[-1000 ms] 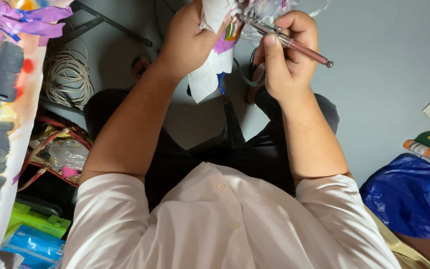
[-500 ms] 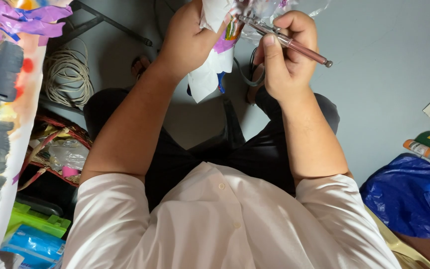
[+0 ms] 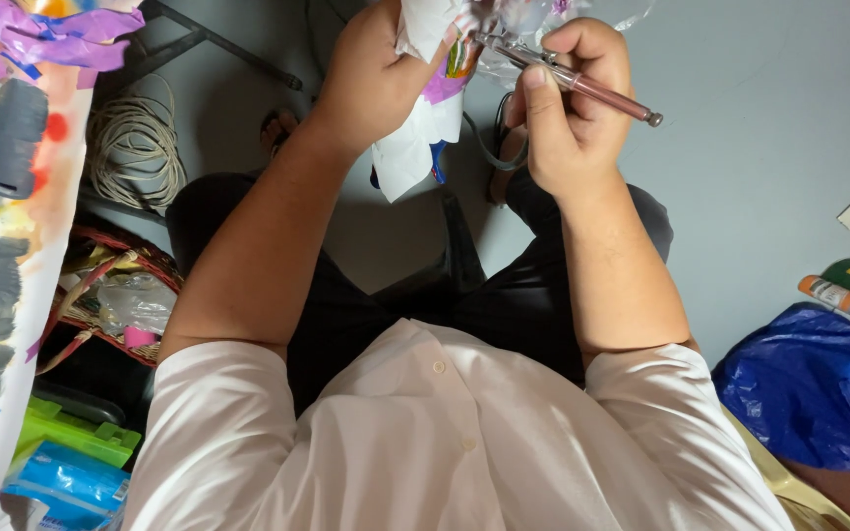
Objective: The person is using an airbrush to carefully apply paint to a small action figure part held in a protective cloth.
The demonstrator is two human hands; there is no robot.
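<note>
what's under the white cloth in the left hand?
Below the white cloth held by the left hand lie grey floor and dark trousers. A blue scrap peeks from its edge; the cloth covers the rest.

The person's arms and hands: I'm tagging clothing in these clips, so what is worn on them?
Both arms are bare from above the elbow down. Short white sleeves, loose and creased, end at the upper arms: the left sleeve and the right sleeve, part of a buttoned white shirt. The left hand and right hand show no gloves; no watch or ring is visible.
</note>
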